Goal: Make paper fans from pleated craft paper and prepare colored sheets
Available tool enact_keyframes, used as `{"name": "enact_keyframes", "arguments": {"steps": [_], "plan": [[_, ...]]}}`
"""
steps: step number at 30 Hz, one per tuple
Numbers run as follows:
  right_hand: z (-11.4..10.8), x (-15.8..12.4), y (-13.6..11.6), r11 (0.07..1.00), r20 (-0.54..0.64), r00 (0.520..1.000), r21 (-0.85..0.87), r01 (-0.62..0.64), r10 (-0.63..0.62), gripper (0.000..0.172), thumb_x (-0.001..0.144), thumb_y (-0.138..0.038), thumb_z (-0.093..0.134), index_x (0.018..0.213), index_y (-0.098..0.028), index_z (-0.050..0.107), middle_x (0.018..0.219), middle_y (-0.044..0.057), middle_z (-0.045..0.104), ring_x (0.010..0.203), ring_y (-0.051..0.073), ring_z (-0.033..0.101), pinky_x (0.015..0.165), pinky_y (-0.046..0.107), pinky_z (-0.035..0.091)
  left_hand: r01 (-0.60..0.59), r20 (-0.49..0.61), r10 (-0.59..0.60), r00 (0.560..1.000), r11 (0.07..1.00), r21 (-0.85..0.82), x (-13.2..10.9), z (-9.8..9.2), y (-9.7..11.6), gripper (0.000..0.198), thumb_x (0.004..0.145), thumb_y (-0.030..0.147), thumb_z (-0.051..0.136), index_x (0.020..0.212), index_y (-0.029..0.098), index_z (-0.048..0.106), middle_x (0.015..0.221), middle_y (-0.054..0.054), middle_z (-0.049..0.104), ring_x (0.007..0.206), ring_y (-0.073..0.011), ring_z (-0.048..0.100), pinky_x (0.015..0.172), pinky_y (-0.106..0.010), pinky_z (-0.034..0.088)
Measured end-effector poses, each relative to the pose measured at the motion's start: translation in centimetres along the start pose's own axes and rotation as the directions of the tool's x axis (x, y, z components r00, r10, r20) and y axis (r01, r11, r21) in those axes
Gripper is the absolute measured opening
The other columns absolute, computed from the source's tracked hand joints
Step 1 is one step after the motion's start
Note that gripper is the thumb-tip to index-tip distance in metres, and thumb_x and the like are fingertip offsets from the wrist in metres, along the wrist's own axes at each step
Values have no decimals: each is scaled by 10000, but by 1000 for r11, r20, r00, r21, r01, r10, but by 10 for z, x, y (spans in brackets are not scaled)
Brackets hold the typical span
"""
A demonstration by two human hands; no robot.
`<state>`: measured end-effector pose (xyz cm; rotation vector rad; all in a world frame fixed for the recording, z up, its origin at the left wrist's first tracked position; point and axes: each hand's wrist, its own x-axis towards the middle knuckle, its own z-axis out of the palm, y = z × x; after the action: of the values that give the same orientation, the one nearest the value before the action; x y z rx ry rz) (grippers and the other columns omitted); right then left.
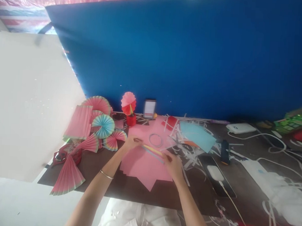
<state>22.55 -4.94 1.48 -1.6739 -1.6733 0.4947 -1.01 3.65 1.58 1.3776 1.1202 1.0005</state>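
Note:
A narrow folded strip of coloured paper (pixel 152 150) is stretched between both my hands above a stack of pink paper sheets (pixel 142 167) on the dark table (pixel 111 184). My left hand (pixel 131 143) pinches the strip's left end, a thin bangle on that wrist. My right hand (pixel 172 163) pinches its right end. A roll of clear tape (pixel 155 140) lies just beyond the strip.
Finished pleated paper fans (pixel 99 123) in pink and blue lie at the left, one standing in a red cup (pixel 130 120). Paper offcuts (pixel 189 153), a light blue sheet (pixel 197 135), a phone (pixel 217 180), chargers and white cables (pixel 265 167) crowd the right. A blue wall stands behind.

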Motion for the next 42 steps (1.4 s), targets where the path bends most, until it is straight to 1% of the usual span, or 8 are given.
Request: {"name": "enact_keyframes", "arguments": {"steps": [4, 9, 15, 19, 26, 30, 36, 42], "plan": [[3, -1, 17, 967, -93, 967, -118, 228, -239, 300, 846, -355, 421, 795, -198, 672, 798, 70, 678, 779, 204, 600, 759, 330, 446, -41, -95, 39, 995, 999, -25, 0, 5, -14, 238, 617, 252, 718, 819, 128, 688, 849, -122, 694, 785, -218, 648, 761, -346, 496], [1, -10, 32, 877, -39, 902, -254, 408, -431, 236, 847, -250, 446, 778, -216, 670, 788, 51, 666, 781, 194, 581, 769, 343, 429, -103, -143, 103, 984, 995, 7, -8, 9, -19, 172, 642, 248, 698, 775, 140, 681, 852, -98, 681, 807, -199, 632, 794, -338, 482], [4, -8, 35, 910, -64, 923, -203, 361, -381, 189, 850, -254, 459, 851, -194, 638, 857, 62, 641, 834, 190, 573, 808, 339, 433, -291, 64, 288, 955, 884, 366, -19, 9, -13, 188, 740, 321, 625, 856, 190, 695, 914, -76, 685, 894, -195, 599, 816, -329, 467], [5, 17, 22, 918, -15, 942, -232, 323, -335, 204, 849, -253, 443, 887, -192, 633, 916, 73, 625, 908, 204, 547, 847, 344, 416, -388, 175, 347, 922, 820, 420, -17, 6, -19, 161, 771, 272, 598, 876, 195, 693, 903, -64, 692, 862, -182, 605, 821, -332, 452], [22, 61, -3, 817, 281, 907, -406, 409, -315, 149, 792, -176, 489, 780, -153, 635, 921, 107, 609, 888, 217, 531, 800, 336, 390, -410, 181, 369, 912, 794, 448, -17, 2, -24, 122, 767, 168, 569, 815, 162, 681, 842, -58, 688, 812, -174, 600, 796, -315, 447], [21, 73, -16, 808, 301, 894, -399, 434, -331, 198, 843, -208, 437, 761, -160, 611, 858, 98, 628, 853, 216, 543, 804, 359, 372, -389, 177, 346, 921, 799, 459, -19, -2, -21, 114, 759, 147, 553, 747, 153, 666, 788, -50, 678, 768, -170, 591, 776, -317, 458], [-2, 77, -45, 945, 116, 949, -109, 307, -295, 309, 891, -296, 326, 868, -178, 611, 844, 80, 648, 794, 194, 579, 762, 333, 414, -384, 9, 419, 908, 823, 419, -23, 3, -18, 185, 765, 225, 575, 942, 202, 620, 969, -77, 632, 926, -207, 574, 824, -380, 464], [5, 56, -68, 958, 236, 958, 271, 94, -161, 324, 820, -431, 462, 846, -179, 663, 781, 56, 674, 712, 189, 605, 672, 298, 473, -413, -123, 504, 855, 805, 426, -37, 18, -12, 464, 782, 292, 559, 1210, 207, 401, 1160, -125, 503, 1030, -227, 522, 852, -415, 454]]}}
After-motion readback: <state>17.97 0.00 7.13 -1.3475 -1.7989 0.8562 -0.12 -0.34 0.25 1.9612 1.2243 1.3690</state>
